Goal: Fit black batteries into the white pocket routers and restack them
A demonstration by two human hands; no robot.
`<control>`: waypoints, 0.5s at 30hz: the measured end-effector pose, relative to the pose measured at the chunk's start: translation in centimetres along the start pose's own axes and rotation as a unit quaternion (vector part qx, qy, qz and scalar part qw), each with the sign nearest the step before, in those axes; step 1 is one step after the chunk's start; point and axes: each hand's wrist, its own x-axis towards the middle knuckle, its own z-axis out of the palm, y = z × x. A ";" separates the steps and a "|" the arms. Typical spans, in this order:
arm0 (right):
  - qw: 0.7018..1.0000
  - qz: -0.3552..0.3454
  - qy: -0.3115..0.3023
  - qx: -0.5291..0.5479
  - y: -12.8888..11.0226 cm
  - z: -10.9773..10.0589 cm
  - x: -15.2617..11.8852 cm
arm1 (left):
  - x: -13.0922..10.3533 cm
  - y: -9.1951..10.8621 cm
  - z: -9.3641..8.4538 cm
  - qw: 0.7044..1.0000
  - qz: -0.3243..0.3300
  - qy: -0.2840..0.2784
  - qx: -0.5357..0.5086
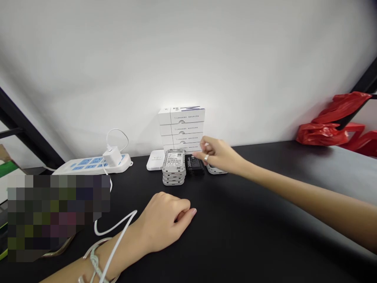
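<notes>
My left hand rests on the black tabletop with its fingers curled in and the thumb alongside; I see nothing in it. A white cable crosses the wrist. My right hand, with a ring on one finger, hovers over a stack of black batteries marked 3000mAh. Its fingers are bent, the thumb pointing at the batteries with a gap to the index finger. Left of the batteries stands a pile of grey-white device casings with their insides showing. Another such casing lies partly hidden under my right hand.
White boxes are stacked against the wall, with white square devices beside them. A power strip holds a white charger with a cable. Red plastic bags hang at the right. A blurred-out patch covers the left side.
</notes>
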 end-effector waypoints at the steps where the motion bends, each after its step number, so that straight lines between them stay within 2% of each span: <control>1: 1.000 0.013 -0.020 0.013 -0.9 0.6 0.3 | 0.0 0.0 0.0 1.000 0.000 0.000 -0.001; 4: 0.997 0.048 -0.050 0.042 -2.5 2.2 1.4 | -0.1 0.0 0.0 1.000 0.001 0.001 -0.004; 8: 0.996 0.057 -0.044 0.049 -2.5 3.5 2.5 | -0.1 -0.1 0.0 1.000 -0.004 0.000 -0.004; 11: 0.997 0.053 -0.029 0.036 -2.0 3.7 2.5 | 0.0 -0.2 0.1 1.000 -0.002 0.001 -0.005; 15: 0.997 0.049 -0.029 0.056 -1.5 3.0 1.1 | -0.1 -0.1 0.0 1.000 0.002 0.008 -0.011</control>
